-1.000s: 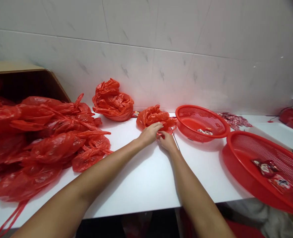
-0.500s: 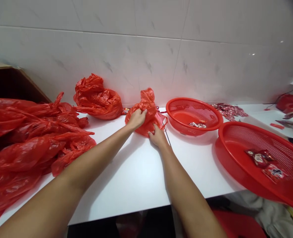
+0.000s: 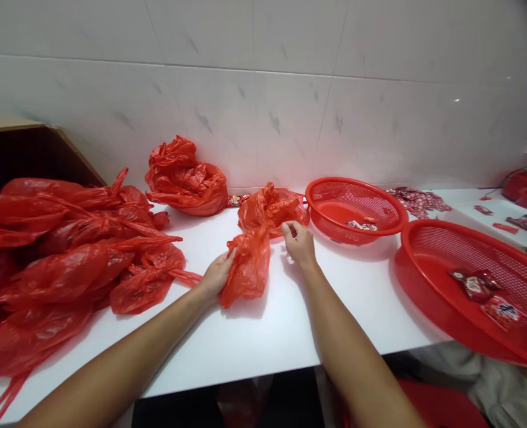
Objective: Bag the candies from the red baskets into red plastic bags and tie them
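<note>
My left hand [image 3: 219, 273] is closed around the side of a crumpled red plastic bag [image 3: 248, 267], which it holds a little above the white table [image 3: 281, 345]. Behind that bag, and touching it, is a bunched red plastic bag heap [image 3: 275, 205]; I cannot tell whether the two are joined. My right hand [image 3: 300, 242] is closed in a pinch just right of the bag, close to the heap's front edge. What its fingertips hold, if anything, is too small to make out.
Filled, knotted red bags [image 3: 76, 261] pile up at left, before an open box [image 3: 27, 154]. Another red bag bundle [image 3: 187, 178] stands by the wall. To the right are a small red basket [image 3: 357, 202] and a larger red basket [image 3: 424, 279] holding snack packets [image 3: 475, 285].
My left hand has come toward me and left with a red bag drawn from the bunched heap. My right hand has let go of the heap and moved slightly right of it.
</note>
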A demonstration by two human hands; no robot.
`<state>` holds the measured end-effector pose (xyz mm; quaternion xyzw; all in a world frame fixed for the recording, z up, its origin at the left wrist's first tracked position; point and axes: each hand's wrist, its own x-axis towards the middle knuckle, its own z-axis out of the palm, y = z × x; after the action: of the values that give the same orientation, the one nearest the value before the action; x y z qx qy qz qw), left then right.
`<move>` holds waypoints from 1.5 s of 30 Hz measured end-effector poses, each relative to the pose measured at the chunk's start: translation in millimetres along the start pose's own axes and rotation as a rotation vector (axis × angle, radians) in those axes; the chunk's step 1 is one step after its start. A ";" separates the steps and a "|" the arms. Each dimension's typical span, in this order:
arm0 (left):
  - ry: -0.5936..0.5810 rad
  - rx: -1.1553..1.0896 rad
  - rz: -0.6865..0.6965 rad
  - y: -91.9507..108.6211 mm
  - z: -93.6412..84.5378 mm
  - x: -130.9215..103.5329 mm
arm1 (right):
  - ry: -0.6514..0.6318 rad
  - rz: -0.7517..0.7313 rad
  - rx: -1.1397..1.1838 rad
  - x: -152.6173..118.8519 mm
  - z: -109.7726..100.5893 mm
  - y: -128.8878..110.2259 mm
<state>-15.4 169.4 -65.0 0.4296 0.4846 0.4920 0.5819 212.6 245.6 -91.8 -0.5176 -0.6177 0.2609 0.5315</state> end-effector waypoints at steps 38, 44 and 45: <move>0.074 1.099 0.644 -18.4 -54.1 4.1 | -0.045 0.378 0.545 -10.1 -1.9 1.2; 0.085 1.149 0.698 -18.4 -56.3 6.9 | 0.518 -0.038 0.083 -20.6 -13.0 -19.1; 0.065 1.149 0.709 -18.8 -53.5 4.6 | 0.526 -0.189 -0.050 -25.7 -9.9 -26.2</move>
<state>-65.0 172.4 -92.6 0.7887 0.5163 0.3301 0.0496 209.7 211.2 -75.9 -0.5205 -0.5103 0.0514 0.6827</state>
